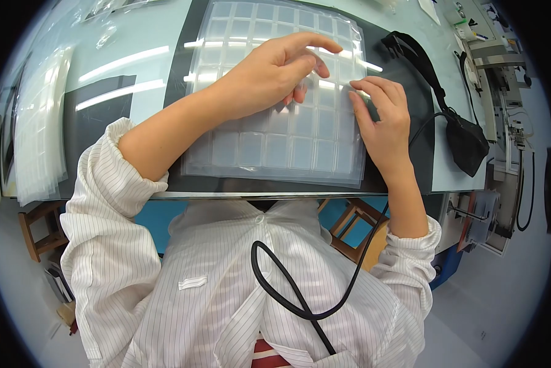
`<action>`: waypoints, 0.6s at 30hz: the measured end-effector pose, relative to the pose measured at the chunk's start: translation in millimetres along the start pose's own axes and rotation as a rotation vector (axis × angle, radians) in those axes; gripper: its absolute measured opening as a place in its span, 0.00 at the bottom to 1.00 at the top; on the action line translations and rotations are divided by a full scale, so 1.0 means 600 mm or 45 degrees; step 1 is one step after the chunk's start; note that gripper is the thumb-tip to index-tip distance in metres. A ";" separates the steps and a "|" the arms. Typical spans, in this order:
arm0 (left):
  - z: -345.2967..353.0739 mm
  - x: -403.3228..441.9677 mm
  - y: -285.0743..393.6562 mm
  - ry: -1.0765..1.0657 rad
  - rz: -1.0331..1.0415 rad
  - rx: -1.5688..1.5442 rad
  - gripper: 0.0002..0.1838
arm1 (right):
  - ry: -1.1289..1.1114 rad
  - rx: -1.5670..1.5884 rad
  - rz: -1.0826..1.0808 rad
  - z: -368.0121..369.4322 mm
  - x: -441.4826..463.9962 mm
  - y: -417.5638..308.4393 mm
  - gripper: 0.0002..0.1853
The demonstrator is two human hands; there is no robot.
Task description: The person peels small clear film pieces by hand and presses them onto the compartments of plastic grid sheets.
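A stack of clear plastic sheets with a grid of square pockets (277, 150) lies flat on the dark mat in front of me. Over its middle is my left hand (288, 66), index finger stretched out to the right and the others loosely bent, with nothing visible in it. My right hand (383, 110) is at the stack's right edge. Its thumb and fingertips point left toward the sheets, slightly apart, and no held thing shows. Whether those fingertips touch the top sheet I cannot tell.
Another pile of clear plastic sheets (39, 122) lies at the left table edge. On the right rests a black pouch with a strap (467, 144). A black cable (343, 300) loops across my lap and up over the table edge. Wooden stools (355, 227) stand below.
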State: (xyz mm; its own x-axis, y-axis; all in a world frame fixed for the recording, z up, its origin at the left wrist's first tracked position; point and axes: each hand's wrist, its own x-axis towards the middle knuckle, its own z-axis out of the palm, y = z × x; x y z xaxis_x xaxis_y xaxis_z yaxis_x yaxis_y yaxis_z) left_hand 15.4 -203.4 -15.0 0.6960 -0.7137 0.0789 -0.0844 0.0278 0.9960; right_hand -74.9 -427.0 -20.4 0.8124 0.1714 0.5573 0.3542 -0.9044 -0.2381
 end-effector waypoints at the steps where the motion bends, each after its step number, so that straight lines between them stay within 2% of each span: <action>1: 0.000 0.001 -0.003 -0.002 -0.003 -0.001 0.16 | -0.001 0.001 0.003 -0.001 -0.001 0.001 0.08; 6: -0.004 0.004 -0.007 -0.048 -0.077 -0.011 0.16 | -0.066 0.052 0.021 -0.005 -0.002 0.005 0.08; 18: -0.001 0.003 -0.001 -0.051 -0.083 0.052 0.16 | -0.021 0.039 0.031 -0.002 -0.005 0.000 0.06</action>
State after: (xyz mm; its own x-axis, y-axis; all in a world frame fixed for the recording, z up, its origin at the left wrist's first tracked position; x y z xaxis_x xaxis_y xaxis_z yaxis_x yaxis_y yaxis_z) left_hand 17.3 -204.5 -15.6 0.6720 -0.7405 0.0112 -0.0691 -0.0477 0.9965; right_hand -78.2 -427.9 -21.1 0.8285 0.1563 0.5377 0.3480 -0.8961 -0.2757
